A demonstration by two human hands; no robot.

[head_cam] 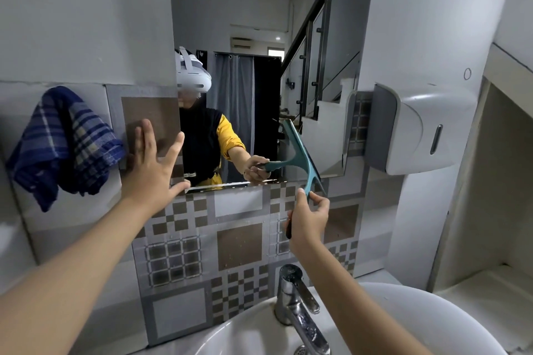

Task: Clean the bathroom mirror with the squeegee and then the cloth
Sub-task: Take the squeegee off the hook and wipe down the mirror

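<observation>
Nearest the camera, the white basin curves under a chrome mixer tap, glossy and spotted with water. Above it, the right hand grips the dark handle end of the squeegee, fingers curled and pinching the teal neck. The squeegee is a T-shaped plastic tool; its long blade sits tilted against the lower right part of the mirror, near the bottom edge.

The left hand lies flat with its fingers spread, palm against the tiled wall at the mirror's left edge, holding nothing. It appears to serve as a brace.

Judged from this position, the squeegee stage is in hand and the stroke is close to its end at the bottom edge. To do it well:
- Keep the full blade length in even contact with the glass.
- Hold the angle steady and draw in one continuous pass.
- Overlap each pass with the last, so no streak remains.
- Lift off cleanly at the lower edge, where water is likely to collect.

The cloth, a soft blue checked fabric, hangs bunched on the wall left of the mirror, untouched. The tiles show a matte grey and brown check pattern. A smooth white plastic dispenser is mounted right of the mirror.
</observation>
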